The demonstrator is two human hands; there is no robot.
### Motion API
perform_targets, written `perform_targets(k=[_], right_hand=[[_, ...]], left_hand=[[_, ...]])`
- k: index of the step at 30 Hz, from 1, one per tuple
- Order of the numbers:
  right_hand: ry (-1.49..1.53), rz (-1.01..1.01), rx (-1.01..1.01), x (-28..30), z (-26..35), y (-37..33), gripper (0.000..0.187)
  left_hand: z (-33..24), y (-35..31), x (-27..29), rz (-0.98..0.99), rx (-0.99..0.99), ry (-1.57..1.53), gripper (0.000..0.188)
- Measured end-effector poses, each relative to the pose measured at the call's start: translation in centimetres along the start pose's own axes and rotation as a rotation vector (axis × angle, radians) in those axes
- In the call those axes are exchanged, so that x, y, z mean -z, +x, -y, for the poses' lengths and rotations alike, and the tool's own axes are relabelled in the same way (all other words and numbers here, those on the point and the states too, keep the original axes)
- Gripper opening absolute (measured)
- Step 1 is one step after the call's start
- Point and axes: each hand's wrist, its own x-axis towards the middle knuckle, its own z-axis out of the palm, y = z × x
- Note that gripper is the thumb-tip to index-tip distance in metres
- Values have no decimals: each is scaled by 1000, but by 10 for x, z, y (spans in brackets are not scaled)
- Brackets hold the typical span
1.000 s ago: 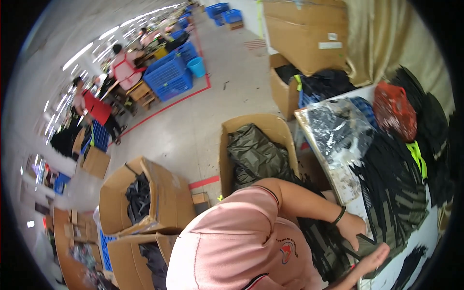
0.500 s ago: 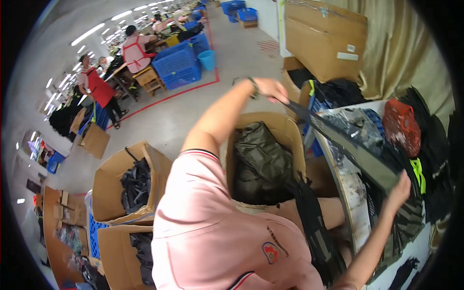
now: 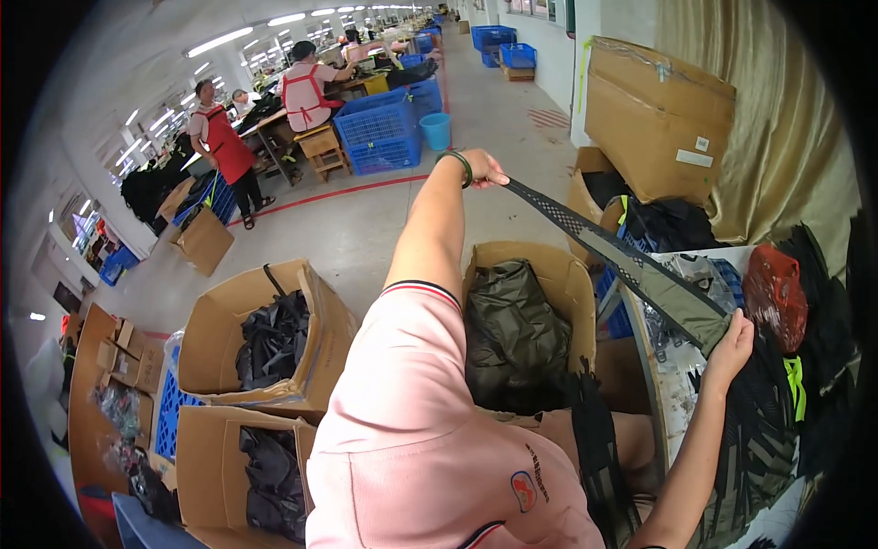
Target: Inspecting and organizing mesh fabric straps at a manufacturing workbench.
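Note:
A long olive-and-black strap (image 3: pixel 631 267) with a mesh band is stretched in the air between my hands, sloping down to the right. My left hand (image 3: pixel 485 171), arm extended forward, pinches its narrow black end. The wide olive end is gripped in my right hand (image 3: pixel 732 346), fingers folded round it above the table's right part. Below my right hand lies a pile of similar olive-and-black straps (image 3: pixel 754 448). More black-and-olive straps (image 3: pixel 601 448) hang across my lap. Under the stretched strap stands a cardboard box (image 3: pixel 585 339) holding folded olive fabric pieces (image 3: pixel 512 311).
The white table (image 3: pixel 660 389) also bears a red plastic-wrapped bundle (image 3: pixel 775 297) and clear bags. Left are cardboard boxes (image 3: pixel 215 352) with black pieces. A big carton (image 3: pixel 658 119) leans by a curtain. Two people in red aprons, blue crates (image 3: pixel 380 128) and a bucket (image 3: pixel 435 131) are further off.
My right hand has risen with the strap's wide end, and the strap looks tauter. My left hand has shifted slightly left in view. The view itself has turned somewhat.

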Motion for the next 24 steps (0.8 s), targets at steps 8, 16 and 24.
perform_targets(k=[8, 16, 24], right_hand=[[-37, 38, -49, 1, -1, -11, 29], [-67, 24, -69, 16, -5, -19, 30], [-123, 7, -67, 36, -23, -30, 30]], left_hand=[[12, -9, -4, 6, 35, -40, 24], [12, -8, -21, 17, 42, 6, 22], [23, 0, -49, 111, 71, 5, 21]])
